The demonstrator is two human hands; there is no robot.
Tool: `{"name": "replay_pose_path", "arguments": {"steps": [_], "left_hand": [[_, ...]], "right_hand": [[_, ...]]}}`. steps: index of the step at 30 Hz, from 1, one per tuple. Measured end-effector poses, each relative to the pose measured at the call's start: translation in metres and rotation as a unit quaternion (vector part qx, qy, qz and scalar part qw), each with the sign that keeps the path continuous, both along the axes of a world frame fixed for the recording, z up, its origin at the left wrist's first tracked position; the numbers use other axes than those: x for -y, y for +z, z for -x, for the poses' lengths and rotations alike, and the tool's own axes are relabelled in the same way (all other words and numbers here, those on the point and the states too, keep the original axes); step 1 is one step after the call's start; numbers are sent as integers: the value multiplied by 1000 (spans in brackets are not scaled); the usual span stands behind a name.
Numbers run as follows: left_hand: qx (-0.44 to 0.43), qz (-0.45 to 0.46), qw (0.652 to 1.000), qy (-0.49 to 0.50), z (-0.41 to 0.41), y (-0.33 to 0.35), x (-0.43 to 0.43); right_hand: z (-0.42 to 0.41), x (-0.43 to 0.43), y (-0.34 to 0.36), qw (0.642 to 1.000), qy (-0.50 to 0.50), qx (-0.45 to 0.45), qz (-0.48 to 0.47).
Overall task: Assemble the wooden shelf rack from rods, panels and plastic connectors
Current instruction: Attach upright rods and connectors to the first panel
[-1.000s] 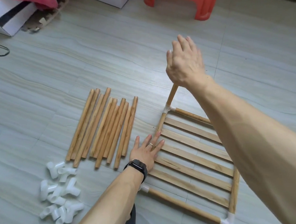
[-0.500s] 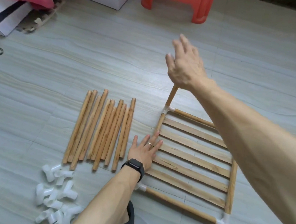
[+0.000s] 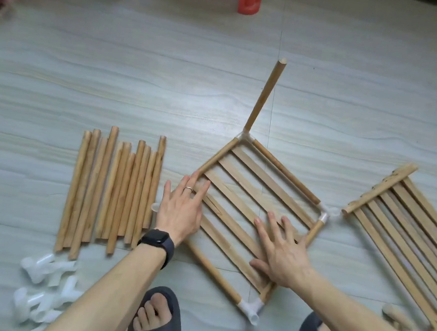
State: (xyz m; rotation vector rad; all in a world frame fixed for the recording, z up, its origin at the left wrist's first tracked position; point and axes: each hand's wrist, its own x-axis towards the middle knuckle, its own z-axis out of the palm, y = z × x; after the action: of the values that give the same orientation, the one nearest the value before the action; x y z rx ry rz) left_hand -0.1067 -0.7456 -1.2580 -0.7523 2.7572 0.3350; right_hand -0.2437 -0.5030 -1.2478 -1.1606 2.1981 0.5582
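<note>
Rods [image 3: 112, 189] lie loose just left of the framed panel [image 3: 286, 172] on the floor [image 3: 167, 79]. Your left hand [image 3: 180, 212] presses its left edge, fingers straight and spread; your right hand [image 3: 283, 255] lies flat on its slats. One upright rod [image 3: 265, 94] rises from its far corner.

The right hand [image 3: 283, 253] has come off the top of the upright rod [image 3: 265, 94] and dropped to the lower middle of the frame. It now lies flat, fingers spread, on the slats of the slatted panel [image 3: 250, 189]. The rod's top end is uncovered. The panel now sits cornerwise like a diamond. It looks turned, though the head has tipped down too, so I can't be sure. A second panel [image 3: 407, 233] at the right edge and two slippered feet [image 3: 155, 317] at the bottom have come into view.
</note>
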Motion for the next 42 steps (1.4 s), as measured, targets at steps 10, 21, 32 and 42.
{"name": "replay_pose_path", "arguments": {"steps": [10, 21, 32, 42], "left_hand": [[-91, 19, 975, 203, -27, 6, 15], [86, 43, 954, 286, -67, 8, 68], [179, 34, 955, 232, -47, 9, 61], [-94, -69, 991, 71, -29, 42, 55]], "right_hand": [[9, 44, -11, 990, -126, -63, 14], [4, 79, -16, 976, -204, -13, 78], [-1, 81, -13, 975, -211, -13, 72], [15, 116, 31, 971, -185, 33, 146]]}}
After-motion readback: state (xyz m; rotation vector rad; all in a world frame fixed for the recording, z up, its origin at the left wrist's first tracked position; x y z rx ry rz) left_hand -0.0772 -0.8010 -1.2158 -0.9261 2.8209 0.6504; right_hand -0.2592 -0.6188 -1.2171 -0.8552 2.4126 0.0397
